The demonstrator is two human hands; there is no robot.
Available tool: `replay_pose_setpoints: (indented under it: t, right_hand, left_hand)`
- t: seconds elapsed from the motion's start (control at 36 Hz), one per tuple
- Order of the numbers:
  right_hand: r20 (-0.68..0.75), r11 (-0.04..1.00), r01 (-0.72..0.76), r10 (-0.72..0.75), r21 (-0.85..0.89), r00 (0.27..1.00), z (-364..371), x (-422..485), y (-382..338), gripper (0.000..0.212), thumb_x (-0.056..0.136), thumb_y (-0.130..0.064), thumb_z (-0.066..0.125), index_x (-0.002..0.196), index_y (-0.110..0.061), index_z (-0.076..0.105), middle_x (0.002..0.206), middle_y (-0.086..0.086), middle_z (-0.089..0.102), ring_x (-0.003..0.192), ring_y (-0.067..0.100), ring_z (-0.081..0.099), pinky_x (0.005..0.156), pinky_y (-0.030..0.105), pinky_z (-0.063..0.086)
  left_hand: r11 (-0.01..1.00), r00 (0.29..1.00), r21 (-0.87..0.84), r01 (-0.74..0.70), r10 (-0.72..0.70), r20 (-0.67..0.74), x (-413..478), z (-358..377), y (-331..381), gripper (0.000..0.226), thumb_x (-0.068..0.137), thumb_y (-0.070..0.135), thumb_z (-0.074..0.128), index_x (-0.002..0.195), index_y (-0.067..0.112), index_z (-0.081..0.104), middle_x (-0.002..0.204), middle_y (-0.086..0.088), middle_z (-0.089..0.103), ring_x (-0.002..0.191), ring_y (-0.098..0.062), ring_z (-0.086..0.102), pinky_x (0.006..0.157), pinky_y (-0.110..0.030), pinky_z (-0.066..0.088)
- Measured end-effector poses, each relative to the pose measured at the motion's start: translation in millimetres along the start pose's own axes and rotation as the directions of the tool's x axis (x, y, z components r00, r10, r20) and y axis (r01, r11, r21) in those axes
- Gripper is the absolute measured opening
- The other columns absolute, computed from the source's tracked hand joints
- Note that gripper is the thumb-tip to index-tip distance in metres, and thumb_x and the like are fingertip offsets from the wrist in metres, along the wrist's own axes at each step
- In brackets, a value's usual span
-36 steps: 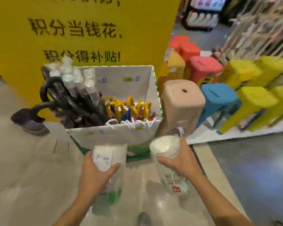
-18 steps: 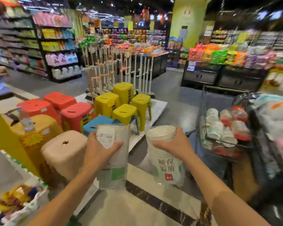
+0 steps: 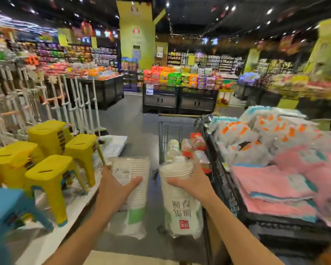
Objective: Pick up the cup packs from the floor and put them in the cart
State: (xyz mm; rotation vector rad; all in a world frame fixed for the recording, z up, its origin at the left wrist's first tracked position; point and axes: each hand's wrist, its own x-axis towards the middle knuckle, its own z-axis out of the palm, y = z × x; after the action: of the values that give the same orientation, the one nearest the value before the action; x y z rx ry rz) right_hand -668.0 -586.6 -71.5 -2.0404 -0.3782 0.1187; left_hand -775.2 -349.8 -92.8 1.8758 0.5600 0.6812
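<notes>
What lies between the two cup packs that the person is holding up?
Nothing: in the head view only bare grey floor shows through the gap between the left hand's pack and the right hand's pack.

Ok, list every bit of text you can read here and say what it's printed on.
Right cup pack: large green Chinese characters, seen upside down, too distorted to quote.
Same pack: small red square logo, unreadable.
Left cup pack: white sticker with fine print, too small to read.
Yellow pillar: round red emblem and notices, blurred.
Hanging signs and shelf tags in the back: blurred.
Nothing else is legible.
</notes>
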Motion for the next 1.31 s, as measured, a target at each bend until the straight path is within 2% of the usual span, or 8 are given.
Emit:
replay_pose_setpoints:
  t: [0.08,0.19,0.42,0.56,0.89,1.0,1.17,1.31]
  right_hand:
    - [-0.056,0.997,-0.012,0.008,-0.072,0.998,-0.2,50.1,22.3,0.075,0.048,-0.061,0.092,0.113,-0.037,0.062,0.100,-0.019,0.073,0.098,-0.002,0.069,0.089,0.025,0.056]
    - [-0.106,0.996,-0.056,0.049,-0.070,0.993,1.6,107.6,38.7,0.082,0.050,-0.061,0.091,0.120,-0.031,0.061,0.105,-0.017,0.073,0.095,0.001,0.070,0.071,0.019,0.051]
    - [-0.202,0.973,-0.166,0.132,-0.158,0.970,1.1,221.7,46.4,0.043,0.059,-0.053,0.088,0.088,-0.027,0.072,0.081,-0.013,0.075,0.073,-0.003,0.071,0.062,0.020,0.052]
    - [-0.302,0.936,-0.323,0.270,-0.140,0.914,-3.1,307.5,84.8,0.116,0.025,-0.096,0.076,0.125,-0.038,0.058,0.106,-0.019,0.070,0.095,0.003,0.070,0.076,0.035,0.061]
    - [-0.329,0.905,-0.414,0.364,-0.095,0.871,-28.1,474.7,150.1,0.106,0.028,-0.086,0.083,0.118,-0.034,0.061,0.105,-0.016,0.072,0.094,0.004,0.071,0.084,0.038,0.061]
    - [-0.281,0.885,-0.461,0.427,-0.066,0.860,-34.5,535.5,175.0,0.103,0.032,-0.079,0.087,0.119,-0.033,0.058,0.106,-0.013,0.070,0.098,0.007,0.070,0.084,0.036,0.060]
    - [-0.187,0.855,-0.513,0.494,-0.075,0.849,-32.9,602.3,204.1,0.085,0.053,-0.060,0.092,0.117,-0.030,0.044,0.103,-0.015,0.062,0.088,0.000,0.060,0.075,0.022,0.053]
    - [-0.133,0.781,-0.609,0.595,-0.138,0.793,-17.0,647.1,236.6,0.128,0.035,-0.074,0.084,0.143,-0.018,0.043,0.130,-0.004,0.063,0.117,0.015,0.063,0.091,0.031,0.055]
  left_hand:
    - [0.999,0.998,-0.026,0.023,-0.022,0.053,35.7,29.1,-0.1,0.100,0.063,0.038,0.093,0.141,0.016,0.036,0.122,0.002,0.059,0.108,-0.019,0.060,0.099,-0.040,0.048]
    - [0.998,0.993,-0.063,0.026,-0.019,0.113,91.8,65.8,-4.0,0.093,0.066,0.032,0.093,0.137,0.017,0.037,0.118,0.000,0.059,0.107,-0.020,0.060,0.101,-0.041,0.048]
    - [0.990,0.966,-0.117,0.074,-0.042,0.254,232.6,142.5,-32.7,0.099,0.047,0.054,0.094,0.127,0.019,0.047,0.116,0.001,0.067,0.102,-0.015,0.067,0.089,-0.036,0.054]
    - [0.991,0.942,-0.120,0.061,-0.018,0.334,304.3,198.3,-20.5,0.078,0.063,0.031,0.094,0.120,0.019,0.041,0.106,0.006,0.060,0.096,-0.016,0.063,0.081,-0.033,0.050]
    - [0.986,0.899,-0.077,0.147,-0.101,0.427,450.0,347.5,-37.7,0.088,0.066,0.029,0.093,0.132,0.014,0.036,0.111,0.000,0.060,0.104,-0.023,0.063,0.086,-0.036,0.051]
    - [0.980,0.892,-0.058,0.188,-0.146,0.428,495.6,398.5,-40.9,0.092,0.071,0.027,0.091,0.139,0.010,0.031,0.098,0.013,0.055,0.089,-0.009,0.059,0.078,-0.028,0.045]
    - [0.971,0.879,0.005,0.239,-0.218,0.425,557.7,463.1,-54.3,0.094,0.071,0.033,0.090,0.140,0.010,0.031,0.121,-0.004,0.057,0.111,-0.025,0.060,0.083,-0.033,0.051]
    - [0.944,0.836,0.073,0.321,-0.318,0.446,605.6,513.7,-79.3,0.087,0.069,0.036,0.091,0.132,0.012,0.035,0.121,-0.005,0.059,0.104,-0.023,0.062,0.069,-0.029,0.050]
